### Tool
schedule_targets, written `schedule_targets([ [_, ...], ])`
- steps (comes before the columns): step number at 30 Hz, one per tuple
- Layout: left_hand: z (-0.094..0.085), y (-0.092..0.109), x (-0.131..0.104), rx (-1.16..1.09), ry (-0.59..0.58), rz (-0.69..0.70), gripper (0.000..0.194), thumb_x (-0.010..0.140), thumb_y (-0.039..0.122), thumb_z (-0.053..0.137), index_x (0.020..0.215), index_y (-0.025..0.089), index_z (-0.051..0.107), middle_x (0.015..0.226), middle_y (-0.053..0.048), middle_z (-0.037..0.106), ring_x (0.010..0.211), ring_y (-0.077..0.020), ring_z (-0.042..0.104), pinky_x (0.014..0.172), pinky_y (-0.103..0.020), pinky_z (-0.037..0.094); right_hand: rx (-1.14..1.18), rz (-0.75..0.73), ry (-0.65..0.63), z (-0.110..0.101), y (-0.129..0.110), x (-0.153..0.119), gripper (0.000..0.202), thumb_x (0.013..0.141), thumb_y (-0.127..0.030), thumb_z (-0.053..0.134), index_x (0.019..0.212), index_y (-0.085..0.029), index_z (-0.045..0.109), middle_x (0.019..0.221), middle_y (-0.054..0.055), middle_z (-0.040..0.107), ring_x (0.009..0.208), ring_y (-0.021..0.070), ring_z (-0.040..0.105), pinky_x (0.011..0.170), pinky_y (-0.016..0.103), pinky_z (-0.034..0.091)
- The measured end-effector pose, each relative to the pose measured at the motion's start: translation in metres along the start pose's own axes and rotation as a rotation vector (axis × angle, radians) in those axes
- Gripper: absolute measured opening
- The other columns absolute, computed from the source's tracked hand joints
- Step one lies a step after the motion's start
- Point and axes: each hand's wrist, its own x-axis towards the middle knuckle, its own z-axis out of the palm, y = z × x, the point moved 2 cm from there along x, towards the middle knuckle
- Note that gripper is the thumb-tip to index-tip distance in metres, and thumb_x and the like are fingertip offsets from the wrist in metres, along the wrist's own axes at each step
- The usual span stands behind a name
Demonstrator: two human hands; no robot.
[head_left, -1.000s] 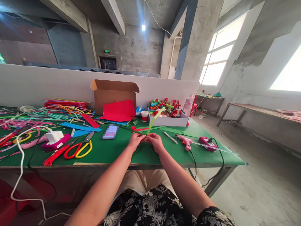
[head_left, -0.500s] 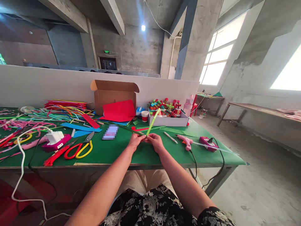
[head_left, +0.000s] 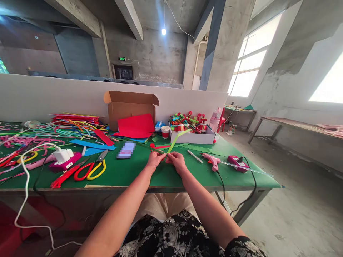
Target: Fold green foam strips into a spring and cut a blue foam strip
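My left hand is closed on a dark green strip that slants up to the left. A light green strip rises from the fingertips of my right hand, its upper part bent over to the right. Both hands almost touch above the front of the green table. Behind them lie a red strip and more green paper strips. A white pen and a pink glue gun lie to the right of my right hand.
Scissors, a phone, a power adapter and a heap of coloured strips lie left. At the back stand a cardboard box, a paper cup and a white box of small figures. A pink socket sits right.
The light green strip's upper end has folded over to the right; it stood straighter before. Both hands have stayed in nearly the same place.
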Motion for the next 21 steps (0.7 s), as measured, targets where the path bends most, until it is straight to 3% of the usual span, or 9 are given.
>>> schedule_targets([
  [8,0.0001,-0.0001,-0.0001,0.026,-0.019,-0.015,0.026,0.053,0.035,0.082,0.061,0.015,0.067,0.055,-0.002,0.065,0.049,-0.0126,0.056,0.051,-0.025,0.046,-0.006,-0.025,-0.003,-0.0006,0.0016,0.0000,0.035,0.048,-0.040,0.087,0.060,-0.020,0.061,0.052,-0.003,0.062,0.053,0.0139,0.062,0.060,0.028,0.056],
  [21,0.0028,0.0003,-0.0018,0.088,-0.064,0.086,0.024,0.054,0.036,0.077,0.060,0.019,0.061,0.050,0.003,0.057,0.050,-0.0116,0.052,0.052,-0.024,0.043,0.056,0.007,0.010,-0.0036,-0.0028,-0.0002,0.030,0.054,-0.038,0.084,0.065,-0.017,0.067,0.058,0.001,0.068,0.059,0.0169,0.067,0.062,0.029,0.057],
])
